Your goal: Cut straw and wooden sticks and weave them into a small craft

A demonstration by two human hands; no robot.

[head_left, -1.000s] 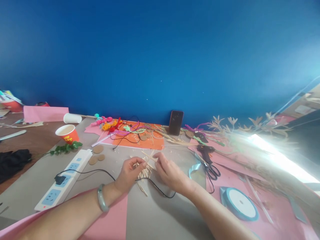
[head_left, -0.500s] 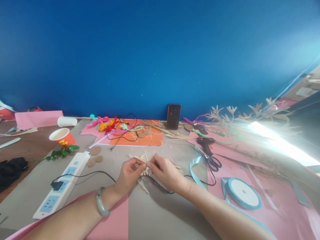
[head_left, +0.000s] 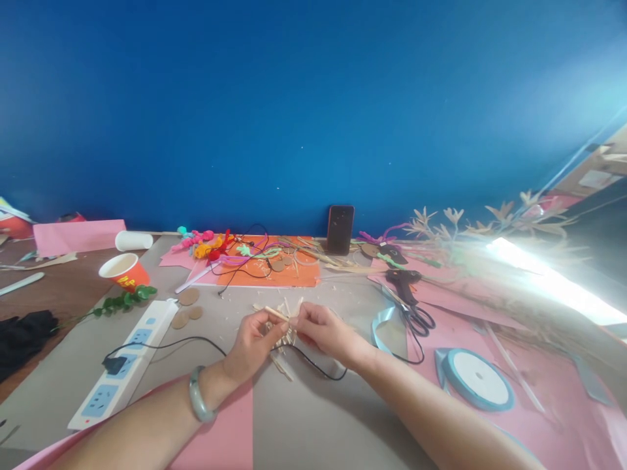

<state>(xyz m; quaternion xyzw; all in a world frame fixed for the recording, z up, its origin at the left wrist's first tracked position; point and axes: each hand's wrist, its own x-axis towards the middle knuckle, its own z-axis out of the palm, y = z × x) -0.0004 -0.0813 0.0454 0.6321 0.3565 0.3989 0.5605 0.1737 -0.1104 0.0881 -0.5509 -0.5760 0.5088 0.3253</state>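
My left hand [head_left: 258, 336], with a pale bangle [head_left: 200, 395] on its wrist, is closed on a thin straw-coloured strip [head_left: 275, 314] of dried plant stalk. Close against it, my right hand [head_left: 321, 328] pinches at the strip's right end; its fingertips nearly meet those of the left. Under both hands lies a small pile of pale stalk pieces [head_left: 280, 365], partly hidden by the fingers. A black cable [head_left: 313, 365] runs across the table just below the hands.
A white power strip [head_left: 125, 365] and an orange paper cup [head_left: 125, 271] are on the left. Scissors [head_left: 416, 316], a glue gun [head_left: 404, 282] and a blue ribbon spool [head_left: 477, 378] lie on the right. A phone [head_left: 340, 230] leans on the blue wall, beside dried stems.
My right hand has shifted and turned slightly at the strip's right end, its wrist rising a little. My left hand stays nearly where it was. The view has moved slightly.
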